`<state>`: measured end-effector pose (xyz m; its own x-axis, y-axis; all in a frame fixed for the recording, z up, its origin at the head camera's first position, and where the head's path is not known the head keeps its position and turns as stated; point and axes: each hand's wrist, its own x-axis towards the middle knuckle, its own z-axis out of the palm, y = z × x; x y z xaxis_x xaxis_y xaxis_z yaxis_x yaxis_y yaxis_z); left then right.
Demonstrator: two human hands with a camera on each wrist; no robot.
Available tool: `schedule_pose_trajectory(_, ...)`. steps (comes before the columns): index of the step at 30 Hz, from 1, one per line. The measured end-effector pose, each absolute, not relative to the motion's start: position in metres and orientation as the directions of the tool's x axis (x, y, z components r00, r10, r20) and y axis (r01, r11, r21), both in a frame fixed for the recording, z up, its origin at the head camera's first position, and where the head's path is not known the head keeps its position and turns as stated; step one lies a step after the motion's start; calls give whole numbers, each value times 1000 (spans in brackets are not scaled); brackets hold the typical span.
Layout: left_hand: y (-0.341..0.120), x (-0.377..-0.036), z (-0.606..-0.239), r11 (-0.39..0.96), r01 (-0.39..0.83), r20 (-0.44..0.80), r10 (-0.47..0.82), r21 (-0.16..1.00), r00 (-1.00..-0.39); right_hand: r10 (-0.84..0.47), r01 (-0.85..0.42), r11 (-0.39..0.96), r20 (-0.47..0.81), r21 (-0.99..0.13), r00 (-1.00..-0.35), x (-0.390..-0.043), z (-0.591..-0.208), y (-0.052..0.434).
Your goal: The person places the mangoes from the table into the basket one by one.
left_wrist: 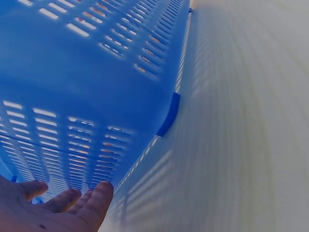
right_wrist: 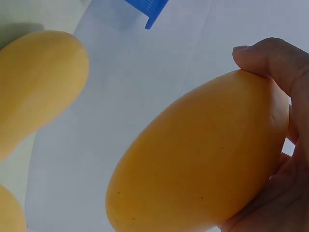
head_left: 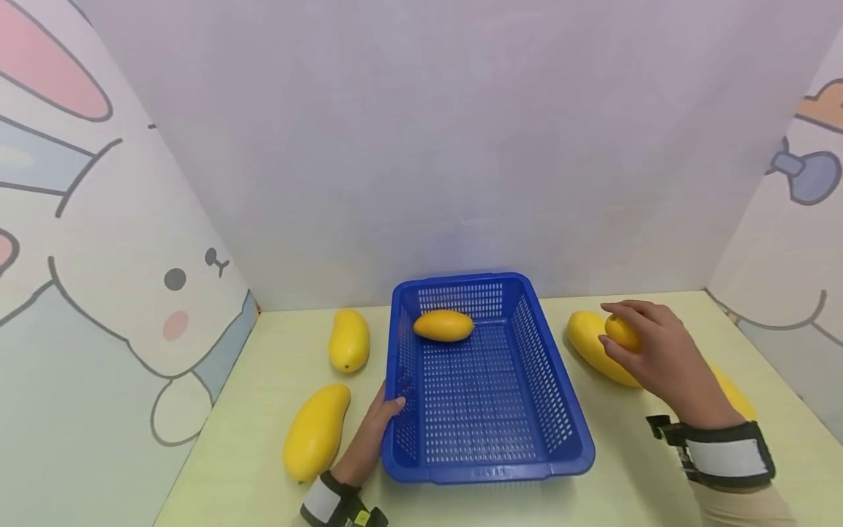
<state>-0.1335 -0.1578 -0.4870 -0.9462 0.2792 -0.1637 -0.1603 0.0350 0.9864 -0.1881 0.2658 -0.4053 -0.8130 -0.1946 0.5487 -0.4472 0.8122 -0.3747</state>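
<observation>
Fingers of the right hand curl around a small mango, held just above the table right of the blue basket. Left hand rests flat-fingered against the basket's left wall; a firm brace there should stop it sliding, and the fruit is best lowered in, not dropped.

Six mangoes: one gripped, two beside grip, one in basket, two beyond it. One blue basket.

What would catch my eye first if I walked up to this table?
The bright blue basket in the middle of the pale table, with one yellow mango inside at its far end. The right hand holds another mango right of the basket, while the left hand rests against the basket's left wall.
</observation>
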Motion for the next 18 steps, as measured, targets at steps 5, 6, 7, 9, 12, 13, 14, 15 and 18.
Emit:
schedule_pose_trajectory(5, -158, -134, -488, 29, -147, -149, 285, 989, -947, -251, -518, 786, 591, -337, -767, -192, -404, 253)
schedule_pose_trajectory(6, -158, -134, -489, 25, -145, -146, 289, 989, -946, -263, -529, 783, 597, -327, -758, -193, -403, 251)
schedule_pose_trajectory(7, -158, -134, -489, 22, -139, -139, 294, 990, -946, -273, -538, 780, 600, -319, -752, -193, -403, 249)
schedule_pose_trajectory(9, -158, -134, -490, 16, -137, -136, 299, 990, -945, -291, -553, 775, 605, -304, -741, -194, -401, 245)
schedule_pose_trajectory(12, -158, -135, -492, 17, -140, -139, 299, 990, -944, -320, -577, 767, 613, -280, -723, -196, -398, 240)
schedule_pose_trajectory(13, -159, -135, -492, 19, -139, -139, 298, 990, -944, -328, -585, 764, 616, -272, -716, -197, -396, 239)
schedule_pose_trajectory(14, -159, -135, -492, 21, -141, -141, 296, 990, -945, -335, -589, 763, 615, -268, -714, -198, -395, 237)
schedule_pose_trajectory(15, -159, -135, -491, 26, -143, -144, 294, 989, -945, -342, -594, 760, 615, -264, -711, -199, -393, 236)
schedule_pose_trajectory(18, -159, -136, -490, 35, -141, -145, 290, 989, -946, -361, -610, 750, 614, -256, -702, -202, -389, 230)
